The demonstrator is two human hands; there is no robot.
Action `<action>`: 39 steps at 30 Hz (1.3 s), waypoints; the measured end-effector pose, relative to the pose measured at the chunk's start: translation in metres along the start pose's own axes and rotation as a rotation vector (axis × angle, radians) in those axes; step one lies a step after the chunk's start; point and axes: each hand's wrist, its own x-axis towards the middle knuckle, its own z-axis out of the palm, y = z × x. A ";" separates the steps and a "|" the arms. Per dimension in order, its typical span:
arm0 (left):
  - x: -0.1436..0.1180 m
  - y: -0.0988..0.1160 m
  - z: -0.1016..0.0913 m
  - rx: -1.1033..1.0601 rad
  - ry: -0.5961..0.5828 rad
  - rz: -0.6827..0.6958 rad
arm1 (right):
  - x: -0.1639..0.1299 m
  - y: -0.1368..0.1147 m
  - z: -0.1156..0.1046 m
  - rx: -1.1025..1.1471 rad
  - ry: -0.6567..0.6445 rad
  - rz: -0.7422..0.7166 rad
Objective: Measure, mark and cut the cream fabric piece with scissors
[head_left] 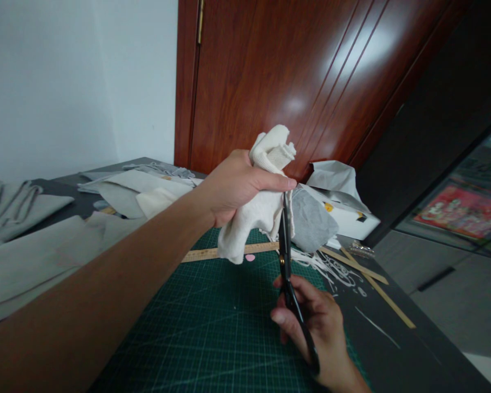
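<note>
My left hand point(241, 188) grips a bunched piece of cream knit fabric point(256, 215) and holds it up above the green cutting mat point(229, 327). The thumb presses along the top near the fabric's right edge. In my right hand point(315, 322) is a pair of black scissors point(285, 245), pointing upward. The blades stand at the right edge of the fabric, just under my left thumb. Whether they have a strip of the edge between them cannot be made out.
A wooden ruler point(204, 254) lies across the mat, with a pink piece point(250, 257) beside it. Folded pale fabric point(33, 262) lies on the left. To the right are white cord scraps point(339, 270), wooden strips point(376, 284), grey cloth point(313, 218) and a white box point(352, 215).
</note>
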 end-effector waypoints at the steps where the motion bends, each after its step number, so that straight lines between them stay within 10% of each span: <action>1: 0.000 0.000 0.000 -0.004 -0.001 0.000 | 0.000 0.000 0.000 -0.004 0.000 0.001; 39: 0.000 0.001 -0.004 -0.068 -0.045 -0.048 | 0.000 0.001 0.002 -0.052 0.034 -0.069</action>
